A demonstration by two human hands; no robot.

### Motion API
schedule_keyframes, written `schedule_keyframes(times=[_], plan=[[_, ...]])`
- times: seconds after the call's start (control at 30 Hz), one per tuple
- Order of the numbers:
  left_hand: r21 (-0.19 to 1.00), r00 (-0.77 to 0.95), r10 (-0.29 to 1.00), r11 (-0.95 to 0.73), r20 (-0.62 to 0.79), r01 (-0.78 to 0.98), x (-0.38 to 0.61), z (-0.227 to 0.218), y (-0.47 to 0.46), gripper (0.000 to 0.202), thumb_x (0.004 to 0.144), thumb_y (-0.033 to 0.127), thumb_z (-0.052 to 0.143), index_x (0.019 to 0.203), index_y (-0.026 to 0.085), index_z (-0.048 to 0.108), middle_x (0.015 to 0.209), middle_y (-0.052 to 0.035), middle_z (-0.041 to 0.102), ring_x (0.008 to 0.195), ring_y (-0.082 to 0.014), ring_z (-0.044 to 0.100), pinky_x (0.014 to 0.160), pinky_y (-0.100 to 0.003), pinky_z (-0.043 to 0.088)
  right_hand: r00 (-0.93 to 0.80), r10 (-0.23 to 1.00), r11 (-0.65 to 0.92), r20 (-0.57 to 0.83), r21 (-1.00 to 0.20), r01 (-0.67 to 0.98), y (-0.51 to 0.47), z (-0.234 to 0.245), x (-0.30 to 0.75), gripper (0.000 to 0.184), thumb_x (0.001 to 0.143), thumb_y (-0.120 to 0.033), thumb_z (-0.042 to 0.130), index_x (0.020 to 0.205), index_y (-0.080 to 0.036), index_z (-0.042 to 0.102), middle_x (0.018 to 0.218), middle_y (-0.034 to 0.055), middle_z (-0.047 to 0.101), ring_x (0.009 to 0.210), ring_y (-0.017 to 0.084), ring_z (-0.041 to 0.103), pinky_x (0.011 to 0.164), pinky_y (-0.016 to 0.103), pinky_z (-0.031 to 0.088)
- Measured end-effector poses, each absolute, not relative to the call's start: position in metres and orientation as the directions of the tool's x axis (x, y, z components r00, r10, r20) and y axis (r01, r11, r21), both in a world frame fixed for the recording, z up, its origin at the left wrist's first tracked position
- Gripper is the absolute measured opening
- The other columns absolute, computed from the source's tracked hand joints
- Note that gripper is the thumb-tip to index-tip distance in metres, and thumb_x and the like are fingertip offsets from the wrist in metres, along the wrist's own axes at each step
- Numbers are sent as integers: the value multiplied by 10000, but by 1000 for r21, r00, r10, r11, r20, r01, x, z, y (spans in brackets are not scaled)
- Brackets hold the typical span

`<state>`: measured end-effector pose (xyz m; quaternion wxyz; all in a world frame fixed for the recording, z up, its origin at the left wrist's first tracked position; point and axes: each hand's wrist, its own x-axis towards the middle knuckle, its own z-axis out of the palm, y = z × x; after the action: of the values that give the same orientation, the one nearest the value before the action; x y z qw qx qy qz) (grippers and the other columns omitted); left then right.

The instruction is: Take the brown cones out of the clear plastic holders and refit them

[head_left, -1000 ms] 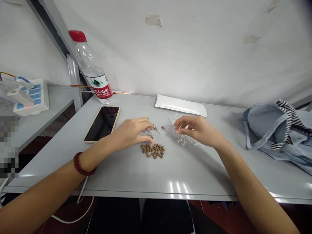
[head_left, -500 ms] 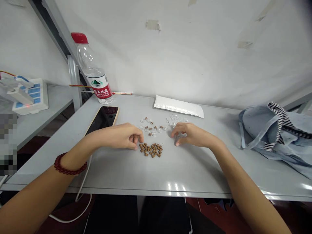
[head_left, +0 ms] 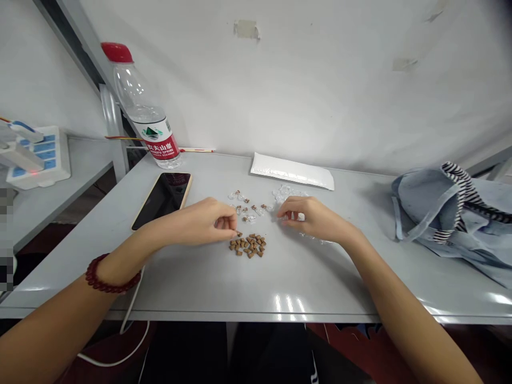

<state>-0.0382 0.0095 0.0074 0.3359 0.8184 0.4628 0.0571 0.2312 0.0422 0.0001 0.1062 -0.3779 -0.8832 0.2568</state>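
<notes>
A loose cluster of small brown cork stoppers [head_left: 250, 246] lies on the grey table. My left hand [head_left: 206, 221] is at the cluster's upper left, thumb and index fingertips pinched together; what they hold, if anything, is too small to make out. Behind the corks are several tiny clear glass bottles [head_left: 250, 218] with corks in their necks. A heap of clear little bottles [head_left: 288, 191] sits to the right, partly hidden by my right hand [head_left: 310, 216]. That hand's fingers are curled, the tips drawn together at the heap's left edge; anything between them is hidden.
A phone [head_left: 163, 197] and a red-capped water bottle [head_left: 154, 128] are at the left. A white pouch [head_left: 292, 172] lies along the wall. A light blue cloth bag [head_left: 428, 205] rests at the right. Beyond the table's left edge is a power strip [head_left: 50, 157].
My left hand's thumb and index finger have closed into a pinch by the corks. My right hand's fingers have drawn together beside the heap. The view has shifted slightly.
</notes>
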Motion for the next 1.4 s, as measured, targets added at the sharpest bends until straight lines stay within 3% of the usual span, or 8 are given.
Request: schedule_keyframes(times=[0.13, 0.33, 0.5, 0.67, 0.8, 1.07, 1.27, 1.4], plan=[[691, 523, 852, -358, -33, 628, -26, 3, 5, 151, 811, 311, 586, 811, 179, 659, 675, 19, 629, 619, -105, 550, 560, -194, 411, -698, 701, 588, 147, -672, 450, 32, -5, 218, 139, 800, -152, 567, 895, -185, 663, 877, 32, 629, 705, 120, 558, 688, 279, 473], [736, 508, 848, -439, 150, 516, -13, -5, -1, 105, 816, 253, 594, 792, 159, 635, 662, 19, 614, 599, -91, 537, 552, -187, 411, -701, 673, 594, 236, -737, 322, 20, -15, 200, 145, 821, -162, 562, 920, -191, 664, 895, 23, 625, 707, 104, 563, 698, 269, 486], [712, 548, 827, -462, 129, 530, -13, -4, -3, 130, 835, 262, 587, 770, 163, 641, 653, 18, 613, 591, -95, 527, 546, -199, 402, -696, 677, 598, 239, -729, 332, 15, -12, 198, 182, 830, -139, 548, 944, -211, 670, 952, 29, 609, 725, 103, 563, 727, 272, 497], [713, 516, 841, -463, 164, 527, -12, -3, -2, 167, 837, 285, 598, 721, 169, 625, 688, 16, 627, 633, -105, 537, 630, -223, 439, -696, 660, 633, 282, -707, 314, 13, -11, 197, 213, 856, -114, 513, 948, -209, 681, 996, 46, 624, 810, 123, 604, 761, 289, 514], [768, 471, 869, -405, 153, 497, -10, -5, -2, 167, 792, 320, 674, 829, 165, 624, 754, 12, 653, 671, -113, 582, 644, -221, 475, -637, 679, 669, 365, -666, 331, 12, -14, 194, 219, 882, -118, 497, 990, -196, 670, 961, 41, 687, 850, 138, 641, 760, 294, 526], [608, 508, 761, -638, 403, 473, -11, -16, -3, 249, 833, 310, 640, 1020, 149, 611, 854, -33, 659, 740, -129, 603, 732, -263, 506, -514, 796, 526, 321, -787, 323, 6, -18, 193, 285, 875, -177, 536, 1156, -216, 565, 1014, 25, 731, 934, 168, 693, 835, 338, 578], [596, 520, 745, -656, 417, 462, -11, -16, -6, 184, 797, 275, 652, 927, 155, 599, 765, -13, 614, 681, -115, 576, 653, -235, 503, -523, 828, 360, 203, -907, 218, 3, -17, 191, 292, 848, -191, 577, 1139, -204, 562, 986, 41, 736, 905, 179, 702, 834, 360, 589], [518, 542, 729, -682, 418, 517, -13, -26, -3, 141, 803, 245, 620, 888, 140, 579, 743, -16, 589, 624, -104, 547, 579, -215, 474, -493, 853, 319, 169, -917, 238, 5, -15, 192, 281, 852, -196, 564, 1133, -189, 560, 982, 63, 731, 896, 188, 702, 820, 372, 585]])
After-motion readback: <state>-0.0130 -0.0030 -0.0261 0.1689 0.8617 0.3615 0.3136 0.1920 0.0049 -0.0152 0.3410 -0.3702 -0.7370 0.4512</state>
